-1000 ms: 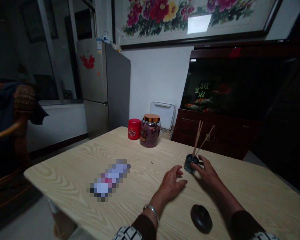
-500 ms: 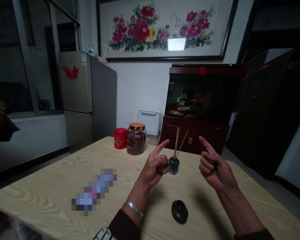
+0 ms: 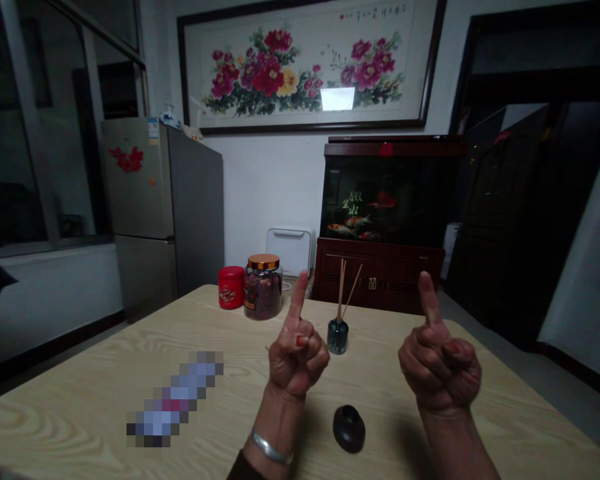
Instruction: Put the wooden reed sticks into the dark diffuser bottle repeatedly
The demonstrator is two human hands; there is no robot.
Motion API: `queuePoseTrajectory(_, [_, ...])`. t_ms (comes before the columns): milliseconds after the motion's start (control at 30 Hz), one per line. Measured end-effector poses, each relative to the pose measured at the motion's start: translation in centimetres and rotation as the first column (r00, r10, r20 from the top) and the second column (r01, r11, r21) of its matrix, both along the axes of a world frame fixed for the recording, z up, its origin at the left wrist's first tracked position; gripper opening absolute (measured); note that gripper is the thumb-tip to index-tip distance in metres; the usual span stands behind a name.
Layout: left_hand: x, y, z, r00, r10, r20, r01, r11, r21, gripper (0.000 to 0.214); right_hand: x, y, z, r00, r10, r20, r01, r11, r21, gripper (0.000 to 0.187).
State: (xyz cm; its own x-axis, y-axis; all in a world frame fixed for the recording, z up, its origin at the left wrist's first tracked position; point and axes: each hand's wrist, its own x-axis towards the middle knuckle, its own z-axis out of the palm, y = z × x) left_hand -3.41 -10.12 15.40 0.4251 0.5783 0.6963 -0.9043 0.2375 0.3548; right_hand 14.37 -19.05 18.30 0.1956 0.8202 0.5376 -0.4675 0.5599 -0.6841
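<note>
Above the table [image 3: 95, 373], my left hand [image 3: 299, 357] is raised with its index finger pointing up and the other fingers curled in, holding nothing. My right hand [image 3: 440, 367] makes the same shape farther right, also holding nothing. Between them stands a small dark glass reed diffuser bottle [image 3: 337, 337] with thin sticks in it, close to my left hand but farther back. Nearer to me, a dark rounded object with a hole in its top [image 3: 349, 430] lies on the wood; its kind I cannot tell. Neither hand touches the table.
A red canister [image 3: 231, 288] and a lidded jar of dark dried pieces [image 3: 263, 290] stand at the table's back edge. A pixelated long object [image 3: 175, 400] lies at left. Beyond are a fridge [image 3: 197, 213], a fish tank [image 3: 385, 200] and a framed flower painting [image 3: 300, 67].
Both index fingers have swung from slanting inward to pointing nearly straight up. My hands are farther apart, and the view has shifted slightly.
</note>
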Motion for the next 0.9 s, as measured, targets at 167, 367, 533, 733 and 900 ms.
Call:
queuePoseTrajectory(167, [0.6, 0.0, -2.1, 0.998, -0.06, 0.012, 0.061, 0.998, -0.034, 0.101, 0.4, 0.5, -2.5, 0.988, 0.113, -0.104, -0.11, 0.993, 0.03, 0.08])
queuePoseTrajectory(367, [0.4, 0.2, -1.7, 0.998, -0.067, 0.003, 0.067, 0.997, -0.046, 0.098, 1.2, 0.5, -1.8, 0.985, 0.167, -0.053, -0.17, 0.984, -0.058, 0.087])
queuePoseTrajectory(533, [0.1, 3.2, -3.7, 0.968, 0.099, -0.233, -0.126, 0.987, -0.105, 0.081, 2.0, 2.3, -3.2, 0.994, 0.094, -0.049, -0.1, 0.985, -0.141, 0.072])
queuePoseTrajectory(733, [1.0, 9.0, -11.2, 0.332, 0.48, -0.812, -0.597, 0.773, 0.213, 0.036, 5.1, 9.9, -10.4, 0.831, -0.131, 0.54, 0.395, 0.822, -0.409, 0.041])
queuePoseTrajectory(900, [2.4, 10.2, -15.6, 0.204, 0.548, -0.811, -0.617, 0.715, 0.328, 0.007, 5.5, 16.8, -15.0, 0.612, -0.277, 0.741, 0.601, 0.772, -0.208, 0.052])
